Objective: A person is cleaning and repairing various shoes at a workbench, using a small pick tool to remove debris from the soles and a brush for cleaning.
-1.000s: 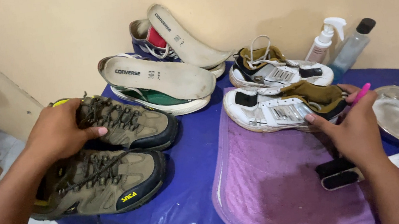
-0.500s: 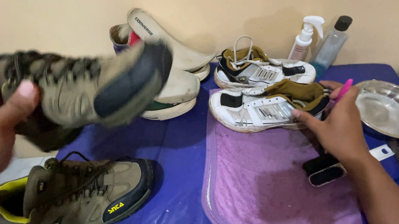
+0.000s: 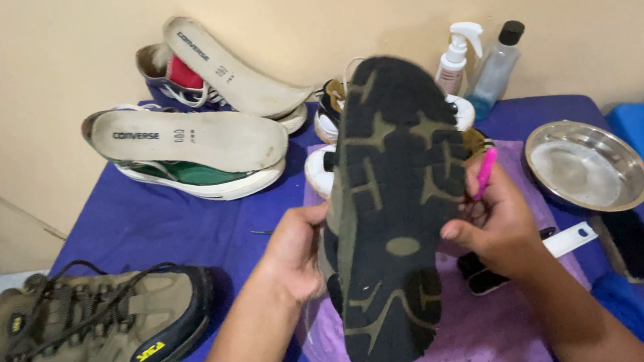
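Shoe [image 3: 395, 213] sole-up, between left hand [image 3: 291, 249], right hand [image 3: 499, 227]

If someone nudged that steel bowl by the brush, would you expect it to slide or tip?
The steel bowl looks shallow and wide with a flat base, so it would probably slide rather than tip. It appears thin and empty, hence likely light. The blue cloth beneath might slow its slide.

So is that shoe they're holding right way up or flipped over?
Flipped over: the shoe shows its black treaded sole to the camera, held between the left hand and right hand.
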